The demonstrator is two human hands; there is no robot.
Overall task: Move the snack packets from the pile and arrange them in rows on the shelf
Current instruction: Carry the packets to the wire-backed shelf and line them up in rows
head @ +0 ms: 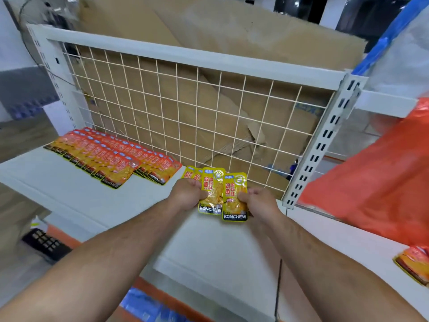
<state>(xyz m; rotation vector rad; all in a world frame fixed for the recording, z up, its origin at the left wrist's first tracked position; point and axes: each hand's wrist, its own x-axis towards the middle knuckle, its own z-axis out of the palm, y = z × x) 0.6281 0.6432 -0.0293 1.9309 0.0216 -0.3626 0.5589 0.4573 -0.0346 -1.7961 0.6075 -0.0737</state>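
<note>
At the far left, low beside the shelving, a black slatted plastic crate sits on the floor. Above it runs the white metal shelf board. On its left half lie the orange-red foil snack packets, flat in two overlapping rows that slant from the back left corner toward the middle, their black KONCHEW bands facing the front edge. Behind them stands the cream wire grid back panel, with flattened brown cardboard sheets leaning behind it. Blurred blue packaging shows below the shelf's front edge.

Just right of the rows, the left hand has its fingers curled round the left side of a small fan of yellow foil snack packets, printed faces up, near the back of the board. Whether the fan touches the board cannot be told. The right hand pinches the right side of the rightmost yellow packet, thumb on its face and the other fingers curled behind; that packet overlaps its neighbour in the fan.

Further right, a white slotted steel upright divides this bay from the next. There a bulging orange plastic bag lies over the neighbouring board, and a single orange-and-yellow packet lies at the right edge of the view, just below the bag.
</note>
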